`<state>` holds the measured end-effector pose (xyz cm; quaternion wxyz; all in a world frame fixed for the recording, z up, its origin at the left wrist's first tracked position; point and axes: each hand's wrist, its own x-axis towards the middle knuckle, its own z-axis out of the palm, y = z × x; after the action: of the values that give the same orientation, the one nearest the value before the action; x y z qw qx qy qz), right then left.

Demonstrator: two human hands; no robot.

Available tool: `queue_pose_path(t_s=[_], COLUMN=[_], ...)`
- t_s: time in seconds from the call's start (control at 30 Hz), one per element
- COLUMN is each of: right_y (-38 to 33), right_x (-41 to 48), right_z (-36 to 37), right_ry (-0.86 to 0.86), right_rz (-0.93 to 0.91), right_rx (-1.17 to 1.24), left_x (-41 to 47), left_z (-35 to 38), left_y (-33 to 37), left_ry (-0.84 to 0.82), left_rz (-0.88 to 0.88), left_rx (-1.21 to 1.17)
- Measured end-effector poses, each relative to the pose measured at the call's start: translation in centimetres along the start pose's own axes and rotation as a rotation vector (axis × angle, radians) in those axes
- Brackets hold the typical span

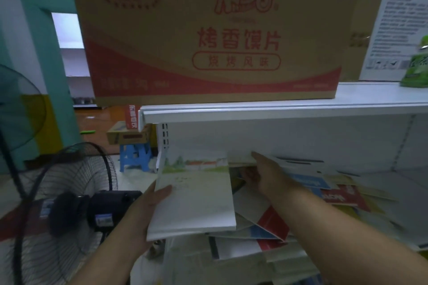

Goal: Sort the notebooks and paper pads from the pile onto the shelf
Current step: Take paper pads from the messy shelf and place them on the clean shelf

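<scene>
Left hand [148, 206]: thumb on top and fingers underneath, holding the landscape-cover pad stack [196, 196] by its left edge.
Right hand [264, 176]: pinches a pale notebook [240, 159], just right of the stack's far end.
Pile [335, 192]: loose notebooks strewn on the shelf [393, 180], beneath and right of both hands.
Above: cardboard box [208, 30] on the top board.
Near left: fan [81, 192].

The cardboard box [162, 30] on the shelf [278, 112] top reads "米多奇", "烤香馍片" and "烧烤风味" in red; other print is too blurred.
</scene>
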<state>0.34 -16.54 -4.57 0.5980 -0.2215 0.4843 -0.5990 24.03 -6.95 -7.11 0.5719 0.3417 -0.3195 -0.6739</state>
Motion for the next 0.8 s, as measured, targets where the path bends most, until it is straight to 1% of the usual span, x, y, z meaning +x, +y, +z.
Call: queue_pose_path(t_s=[0.07,0.13,0.17,0.23,0.3,0.37,0.43,0.5,0.53,0.6,0.63,0.7,0.8], right_y=[-0.7,-1.5,-2.0,-3.2,-4.6,-6.2,-7.6,-8.8,-9.4,-10.7,-11.2,-11.6,-11.2], right_x=[0.3,0.5,0.6,0.1,-0.2,-0.5,-1.5,-3.1,-4.1,-6.3,-7.2,-8.7,-10.0], right_z=[0.7,0.9,0.4,-1.1,-4.0,-7.7,-11.9,-15.7,-17.5,-20.9,-22.5,-26.3,-32.3], right_ry=[0.027,0.048,0.052,0.078,0.108,0.157,0.176,0.095,0.049,-0.011,-0.018,0.026,0.044], right_rz=[-0.011,-0.069,-0.112,-0.185,-0.218,-0.243,-0.223,-0.155,-0.117,-0.089,-0.103,-0.187,-0.304], right_rx=[-0.083,-0.214,-0.277,-0.328,-0.258,-0.121,0.01,0.13,0.149,0.094,0.047,-0.108,-0.27], left_x=[-0.5,-1.0,-1.1,-1.5,-1.7,-1.9,-1.9,-1.9,-1.8,-1.7,-1.5,-1.5,-1.6], left_z=[-0.2,0.1,0.2,0.7,1.6,3.2,5.3,8.3,10.1,14.2,16.2,21.0,27.2], left_y=[0.3,0.6,0.6,0.6,0.8,0.7,0.2,-1.1,-2.1,-4.7,-6.4,-10.2,-16.1], left_ry=[-0.001,0.007,-0.02,0.001,0.033,0.087,0.122,0.136,0.131,0.105,0.068,-0.011,-0.089], left_rz=[0.008,0.011,0.015,0.018,0.034,0.053,0.065,0.08,0.093,0.077,0.029,-0.076,-0.12], left_rx=[0.007,-0.005,-0.025,0.009,0.063,0.171,0.252,0.323,0.368,0.45,0.457,0.443,0.417])
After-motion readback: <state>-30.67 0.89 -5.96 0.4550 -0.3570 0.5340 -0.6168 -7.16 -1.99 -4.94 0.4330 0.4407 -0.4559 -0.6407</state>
